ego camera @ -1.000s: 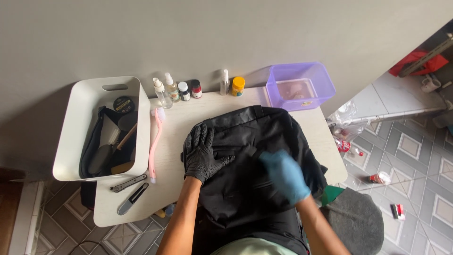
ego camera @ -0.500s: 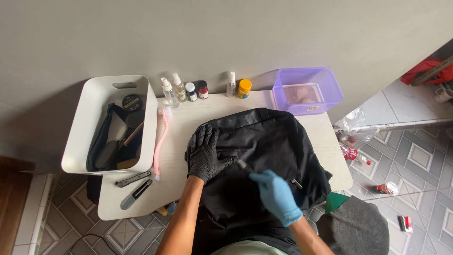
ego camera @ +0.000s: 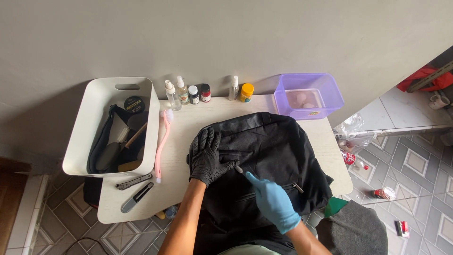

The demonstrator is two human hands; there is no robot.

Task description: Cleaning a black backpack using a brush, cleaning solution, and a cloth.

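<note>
A black backpack (ego camera: 278,151) lies flat on the small white table (ego camera: 184,125). My left hand (ego camera: 206,158), in a black glove, presses flat on the bag's left side with its fingers spread. My right hand (ego camera: 271,200), in a blue glove, pinches a small grey zipper pull (ego camera: 239,169) on the bag's front, right beside my left thumb. A second metal zipper pull (ego camera: 298,188) shows to the right of my right hand.
A white bin (ego camera: 85,134) of tools stands at the left. A pink brush (ego camera: 162,141), a metal tool (ego camera: 134,181) and a folded knife (ego camera: 136,197) lie beside it. Small bottles (ego camera: 181,90) line the wall. A purple tub (ego camera: 330,92) sits back right.
My right hand has moved left across the bag to the zipper pull by my left thumb and closed on it. My left hand has stayed pressed on the bag.
</note>
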